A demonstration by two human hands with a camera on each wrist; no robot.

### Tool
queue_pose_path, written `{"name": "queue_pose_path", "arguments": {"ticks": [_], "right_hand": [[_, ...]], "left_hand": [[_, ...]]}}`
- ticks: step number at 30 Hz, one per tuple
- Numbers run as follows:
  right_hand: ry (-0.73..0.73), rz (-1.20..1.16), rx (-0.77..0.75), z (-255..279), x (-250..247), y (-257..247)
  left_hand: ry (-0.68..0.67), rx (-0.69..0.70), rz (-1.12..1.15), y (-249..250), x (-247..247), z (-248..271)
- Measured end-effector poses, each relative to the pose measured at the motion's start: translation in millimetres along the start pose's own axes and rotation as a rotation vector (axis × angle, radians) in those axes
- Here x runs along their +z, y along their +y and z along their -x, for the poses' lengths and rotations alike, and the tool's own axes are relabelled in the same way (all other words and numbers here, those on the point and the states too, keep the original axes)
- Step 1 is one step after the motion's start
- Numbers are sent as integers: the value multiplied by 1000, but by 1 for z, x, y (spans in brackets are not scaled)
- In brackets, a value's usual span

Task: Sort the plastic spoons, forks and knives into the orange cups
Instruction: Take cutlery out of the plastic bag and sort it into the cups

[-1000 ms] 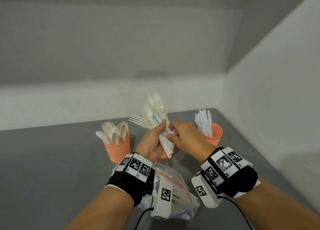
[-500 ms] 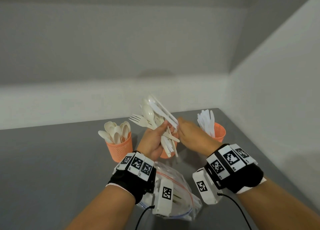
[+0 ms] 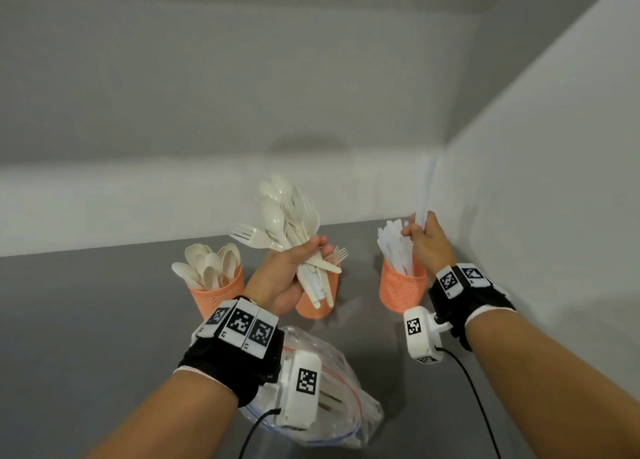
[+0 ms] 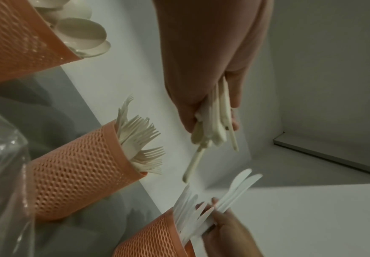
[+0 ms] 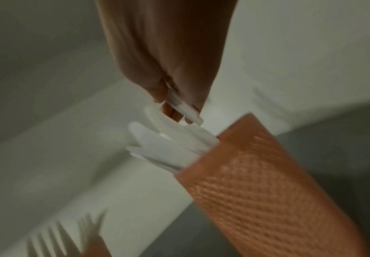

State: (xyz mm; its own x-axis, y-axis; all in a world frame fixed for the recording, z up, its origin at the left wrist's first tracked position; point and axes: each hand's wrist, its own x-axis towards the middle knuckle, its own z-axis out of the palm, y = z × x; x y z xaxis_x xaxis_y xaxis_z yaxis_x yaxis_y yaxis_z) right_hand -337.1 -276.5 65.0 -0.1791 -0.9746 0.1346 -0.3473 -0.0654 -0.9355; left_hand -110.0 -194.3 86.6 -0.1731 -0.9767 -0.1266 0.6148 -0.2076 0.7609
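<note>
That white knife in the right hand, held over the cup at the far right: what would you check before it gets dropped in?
1. Right hand pinches the white knife firmly: ok.
2. Knife is over the knife cup: ok.
3. That cup holds only knives: ok, as far as visible.
4. Handle end points down into the cup: cannot tell, the hand hides it.
5. Left hand holds the cutlery bundle securely: ok.
6. Knife cup stands upright on the table: ok.

My grey tabletop [image 3: 86, 320] runs into a corner where pale walls [image 3: 311, 95] meet, a white ledge [image 3: 138, 209] along its far edge.
</note>
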Motion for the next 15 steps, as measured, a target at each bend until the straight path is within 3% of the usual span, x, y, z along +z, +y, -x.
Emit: {"name": "queue_pose_path", "arguments": {"ticks": [3,5,7,11,13,15], "right_hand": [[0,66,119,-4,5,24],[28,29,112,-2,5,25],[103,87,-17,1,3,19],[241,212,-425,20,9,-9],[138,120,-500,41,19,-28],[-121,45,-409,64,30,-43]], "left_hand": [[15,12,18,2,-3,-1],[35,36,50,3,-4,-2],[49,45,77,4,-3,-1],[99,56,118,4,2,-2],[114,60,140,4,4,-4],[121,69,179,4,5,-5]]}}
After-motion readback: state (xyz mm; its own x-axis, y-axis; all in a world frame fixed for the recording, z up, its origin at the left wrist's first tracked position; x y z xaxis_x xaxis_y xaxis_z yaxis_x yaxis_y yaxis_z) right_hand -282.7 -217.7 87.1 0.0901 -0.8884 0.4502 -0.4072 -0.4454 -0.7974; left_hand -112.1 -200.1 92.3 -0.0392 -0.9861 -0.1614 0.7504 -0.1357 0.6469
